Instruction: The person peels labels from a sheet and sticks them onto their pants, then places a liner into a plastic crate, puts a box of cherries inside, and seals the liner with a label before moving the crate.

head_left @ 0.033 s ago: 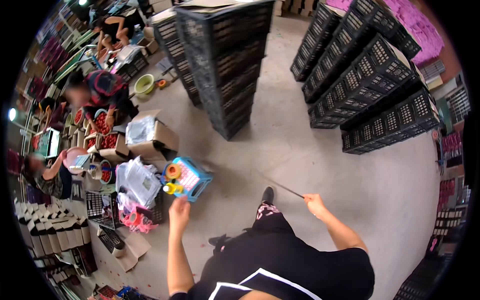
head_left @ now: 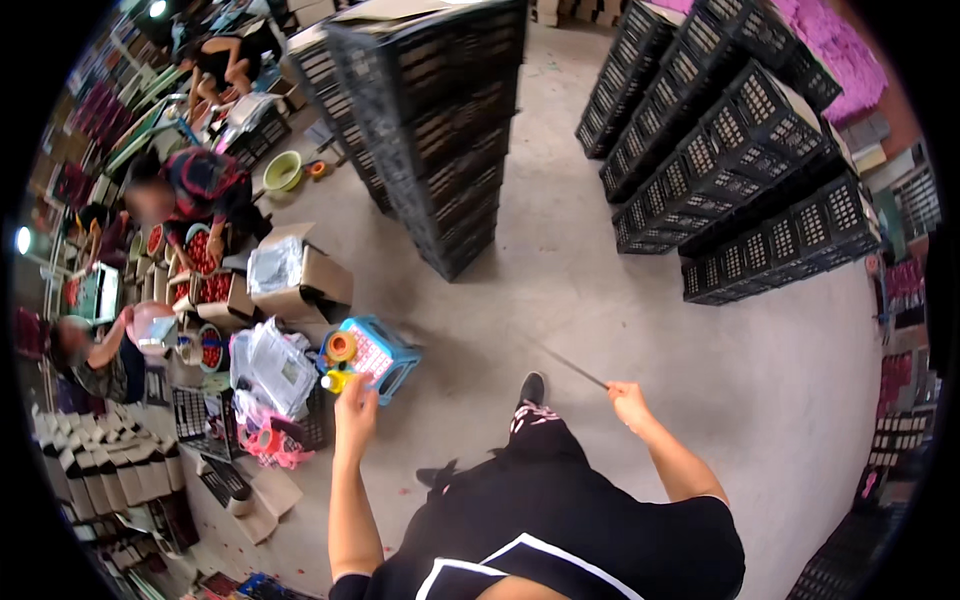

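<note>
My right hand (head_left: 630, 405) is closed around one end of a thin dark rod (head_left: 570, 366). The rod slants away to the upper left over the floor, and its far end blurs out. On the left, my left hand (head_left: 356, 410) is raised with fingers loosely bent and a little apart, and I see nothing in it. From this view it overlaps the near edge of a blue plastic stool (head_left: 402, 358); whether it touches cannot be told. A roll of orange tape (head_left: 341, 346) and a yellow bottle (head_left: 334, 381) rest on the stool's patterned top.
A tall stack of black crates (head_left: 430, 140) stands ahead, and rows of black crates (head_left: 740, 150) stand at the right. Left of the stool are clear plastic bags (head_left: 272, 365) and an open carton (head_left: 325, 280). Several people work beside containers of red fruit (head_left: 215, 288).
My left hand has risen slightly toward the stool and now overlaps the bottle's side. The crate stacks have shifted a little left in view. My right hand still grips the rod.
</note>
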A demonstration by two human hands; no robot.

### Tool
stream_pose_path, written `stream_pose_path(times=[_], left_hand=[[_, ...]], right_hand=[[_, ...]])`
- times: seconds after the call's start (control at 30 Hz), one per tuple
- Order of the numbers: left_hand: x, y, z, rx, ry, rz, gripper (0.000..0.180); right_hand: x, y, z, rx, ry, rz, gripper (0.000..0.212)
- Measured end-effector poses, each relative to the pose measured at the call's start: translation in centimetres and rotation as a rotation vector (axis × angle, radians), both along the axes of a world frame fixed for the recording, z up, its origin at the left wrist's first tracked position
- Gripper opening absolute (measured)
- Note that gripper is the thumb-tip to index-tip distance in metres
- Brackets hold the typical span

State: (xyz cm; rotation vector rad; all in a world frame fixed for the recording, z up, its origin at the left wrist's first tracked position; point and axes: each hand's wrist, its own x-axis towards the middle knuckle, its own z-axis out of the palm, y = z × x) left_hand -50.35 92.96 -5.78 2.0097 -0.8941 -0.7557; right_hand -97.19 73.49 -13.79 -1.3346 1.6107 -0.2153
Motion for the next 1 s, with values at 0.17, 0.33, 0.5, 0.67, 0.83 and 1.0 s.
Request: stream_pose_path(times=[0.17, 0.33, 0.5, 0.67, 0.83, 1.0], left_hand=[[-3.7, -21.1, 11.1, -0.195, -0.424, -0.221, 0.036], [-3.7, -34.6, 16.7, -0.413, -0.773, -0.205, 0.038], [-1.5, -48.1, 21.4, -0.575, -1.193, -0.176, 0.039], [-1.3, -60.3, 24.2, -0.45, -1.332, -0.18, 0.044], [-1.4, -67.1, 25.1, -0.105, -1.147, -0.116, 0.06], [-2.2, -70.0, 24.8, 0.264, -1.113, 0.027, 0.072]], right_hand=[[-0.2, -12.0, -2.2, 0.108, -0.169, -0.417, 0.03], [3.4, -24.0, -7.0, 0.129, -0.363, -0.549, 0.03], [8.7, -35.0, -4.4, 0.164, -0.33, -0.42, 0.03], [13.0, -44.9, -5.9, 0.267, -0.308, -0.378, 0.034], [19.7, -55.1, -13.8, 0.204, -0.246, -0.08, 0.035], [23.8, -65.6, -17.8, 0.297, -0.179, 0.202, 0.032]])
